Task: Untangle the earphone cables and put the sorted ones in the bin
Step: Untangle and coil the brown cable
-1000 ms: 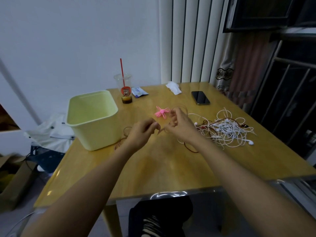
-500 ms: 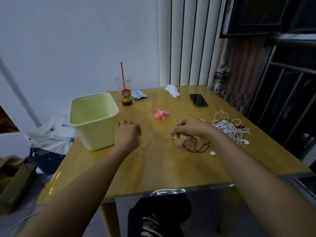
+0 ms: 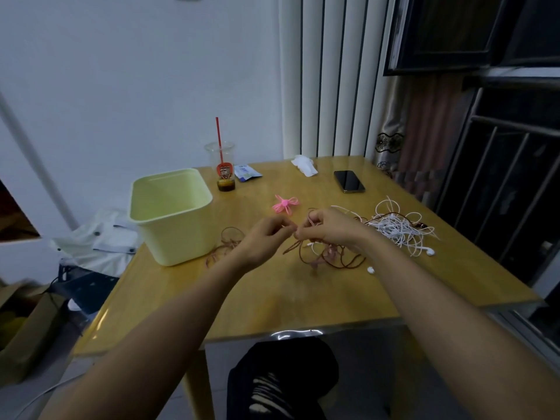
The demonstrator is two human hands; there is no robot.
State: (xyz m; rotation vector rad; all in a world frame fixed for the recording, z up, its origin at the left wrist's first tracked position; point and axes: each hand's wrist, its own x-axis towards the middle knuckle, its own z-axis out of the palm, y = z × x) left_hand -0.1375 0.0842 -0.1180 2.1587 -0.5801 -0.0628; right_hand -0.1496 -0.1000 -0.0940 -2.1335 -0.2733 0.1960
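My left hand (image 3: 266, 237) and my right hand (image 3: 328, 227) meet above the middle of the wooden table (image 3: 303, 298), each pinching a thin brown earphone cable (image 3: 330, 259). The cable hangs in loops below my right hand and trails left to more loops (image 3: 225, 245) beside the bin. A tangle of white earphone cables (image 3: 397, 227) with some brown strands lies to the right of my right hand. One white earbud (image 3: 370, 270) lies apart on the table. The pale yellow bin (image 3: 172, 213) stands at the table's left, and I see nothing inside it.
A plastic cup with a red straw (image 3: 223, 169), a small blue packet (image 3: 246, 172), a crumpled tissue (image 3: 304, 165) and a black phone (image 3: 349, 181) sit at the back of the table. A pink bow-shaped clip (image 3: 285, 204) lies mid-table. Window bars stand right.
Half a second ago my hands were apart and low on the table. Now both are raised and brought together, pinching the brown cable between them.
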